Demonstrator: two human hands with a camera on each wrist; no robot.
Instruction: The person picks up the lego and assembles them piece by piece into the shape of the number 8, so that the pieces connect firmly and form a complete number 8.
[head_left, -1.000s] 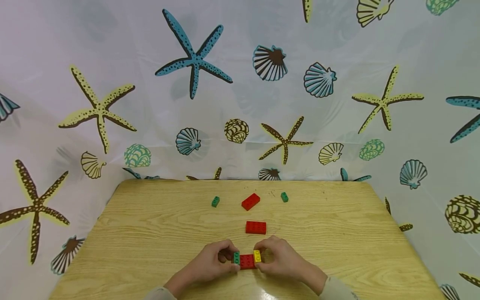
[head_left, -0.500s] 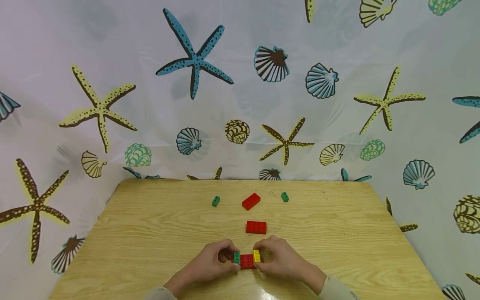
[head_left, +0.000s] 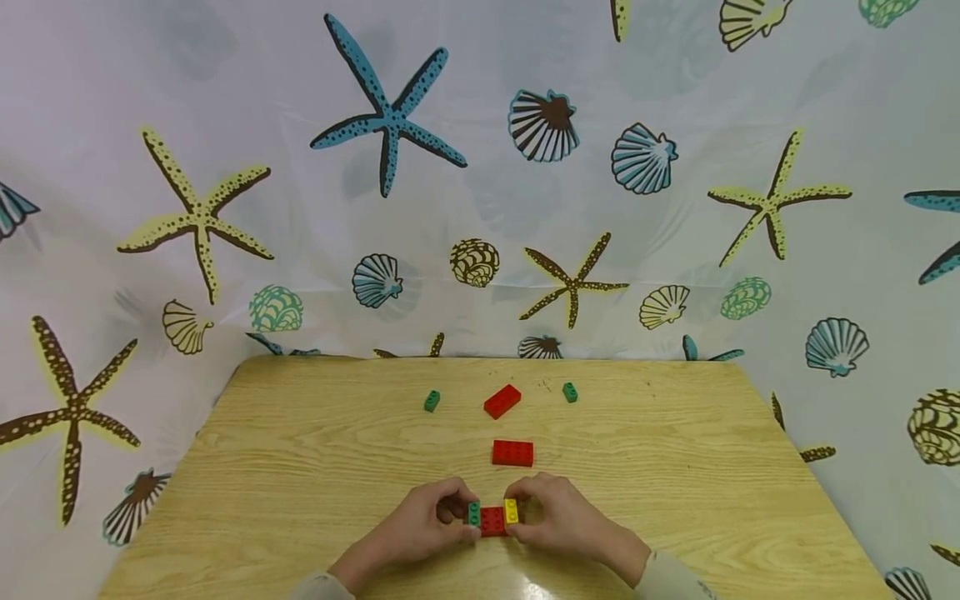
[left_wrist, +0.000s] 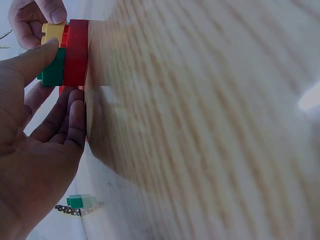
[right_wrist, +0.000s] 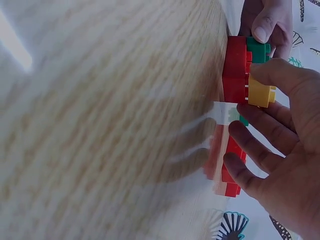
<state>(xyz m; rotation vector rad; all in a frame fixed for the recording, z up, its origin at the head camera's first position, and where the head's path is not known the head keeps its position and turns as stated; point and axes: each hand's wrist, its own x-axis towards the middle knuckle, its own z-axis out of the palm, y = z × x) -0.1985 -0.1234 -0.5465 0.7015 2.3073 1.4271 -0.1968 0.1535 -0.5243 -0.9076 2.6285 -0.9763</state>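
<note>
A red toy brick [head_left: 492, 522] lies on the table near its front, between my two hands. At its left end sits a small green brick [head_left: 474, 514], which my left hand [head_left: 422, 523] pinches between thumb and fingers. My right hand [head_left: 564, 518] pinches a small yellow brick [head_left: 511, 511] at the red brick's right end. In the right wrist view the yellow brick [right_wrist: 259, 90] stands on the red brick [right_wrist: 234, 70], with narrow slits showing between them. The left wrist view shows the green brick [left_wrist: 53, 71] on the red one, its studs facing up.
Beyond my hands a second red brick [head_left: 513, 453] lies on the wooden table [head_left: 315, 467]. Farther back are another red brick [head_left: 502, 402] and two small green bricks, one on the left [head_left: 432, 401] and one on the right [head_left: 570, 392]. A patterned curtain [head_left: 480, 200] surrounds the table.
The yellow brick has shifted slightly left with my right hand's fingers, toward the green brick. My left hand and the green brick stay nearly in place.
</note>
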